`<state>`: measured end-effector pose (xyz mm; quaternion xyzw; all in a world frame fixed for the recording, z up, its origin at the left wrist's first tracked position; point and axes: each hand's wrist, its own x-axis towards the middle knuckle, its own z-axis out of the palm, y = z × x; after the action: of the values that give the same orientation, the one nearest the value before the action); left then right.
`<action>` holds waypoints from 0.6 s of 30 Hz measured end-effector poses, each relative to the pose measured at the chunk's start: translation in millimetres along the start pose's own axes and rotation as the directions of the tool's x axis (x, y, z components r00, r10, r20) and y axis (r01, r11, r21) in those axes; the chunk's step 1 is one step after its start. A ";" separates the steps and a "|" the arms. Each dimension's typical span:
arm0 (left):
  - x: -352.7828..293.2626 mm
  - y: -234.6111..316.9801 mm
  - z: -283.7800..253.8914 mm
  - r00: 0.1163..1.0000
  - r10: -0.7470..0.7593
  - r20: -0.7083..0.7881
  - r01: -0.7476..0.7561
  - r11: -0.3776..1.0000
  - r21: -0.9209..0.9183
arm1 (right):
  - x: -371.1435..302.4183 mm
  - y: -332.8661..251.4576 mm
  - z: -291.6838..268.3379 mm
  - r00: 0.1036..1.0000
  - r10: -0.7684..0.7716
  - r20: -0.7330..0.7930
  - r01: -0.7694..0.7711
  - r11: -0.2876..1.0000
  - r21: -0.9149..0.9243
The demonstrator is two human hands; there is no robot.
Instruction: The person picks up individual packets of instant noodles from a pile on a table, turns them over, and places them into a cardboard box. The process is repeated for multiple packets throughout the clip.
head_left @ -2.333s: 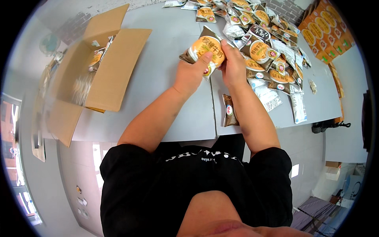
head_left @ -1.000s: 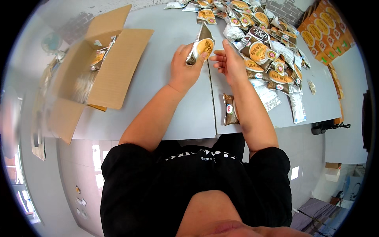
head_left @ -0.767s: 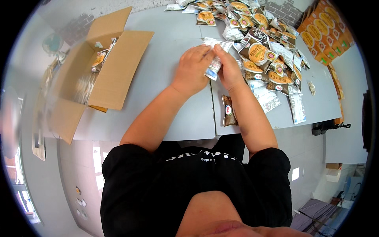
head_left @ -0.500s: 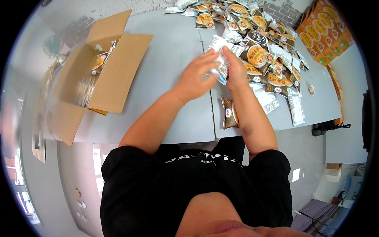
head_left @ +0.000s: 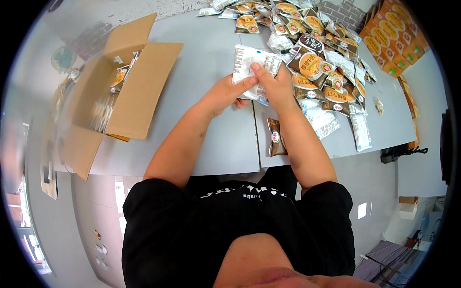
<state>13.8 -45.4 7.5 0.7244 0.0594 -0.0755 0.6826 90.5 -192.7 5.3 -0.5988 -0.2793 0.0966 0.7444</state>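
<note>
Both my hands hold a white-backed milk pouch (head_left: pixel 244 56) over the middle of the table, its printed back facing up. My left hand (head_left: pixel 224 94) grips its left lower side, thumb on top and fingers curled underneath. My right hand (head_left: pixel 277 87) closes on the right side, its thumb pressed on the pouch's face. Whether more than one pouch lies in the grip I cannot tell. To the right spreads a heap of brown, orange and white milk pouches (head_left: pixel 312 67). A single brown pouch (head_left: pixel 275 138) lies by my right forearm near the table's front edge.
An open cardboard box (head_left: pixel 144 91) stands on the left, flaps spread, with several pouches (head_left: pixel 102 113) inside. Orange printed cartons (head_left: pixel 391 36) stand at the far right. A small crumpled scrap (head_left: pixel 379 106) lies on the grey table (head_left: pixel 211 139), which has a seam down its middle.
My left hand, blurred and fingers spread beside the pouch before, has closed on it. The pouch has shifted slightly left and now shows its back more flatly.
</note>
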 end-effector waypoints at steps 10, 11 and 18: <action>-10.4 -2.6 21.5 0.835 0.530 -0.147 -0.355 0.723 0.593 | -0.5 -6.1 -0.2 0.982 0.185 0.048 -0.190 0.930 0.315; -10.8 -1.2 20.9 0.824 0.552 -0.129 -0.357 0.682 0.639 | -1.4 -7.4 -0.1 0.982 0.180 0.056 -0.188 0.929 0.318; -8.9 -6.5 13.0 0.845 0.523 -0.111 -0.282 0.613 0.738 | 5.3 12.3 -2.1 0.993 0.113 0.026 -0.116 0.975 0.190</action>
<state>3.4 -57.8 2.1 0.9228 -0.0315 0.1822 0.3381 98.3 -188.7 -5.0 -0.5390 -0.2392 0.1702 0.7895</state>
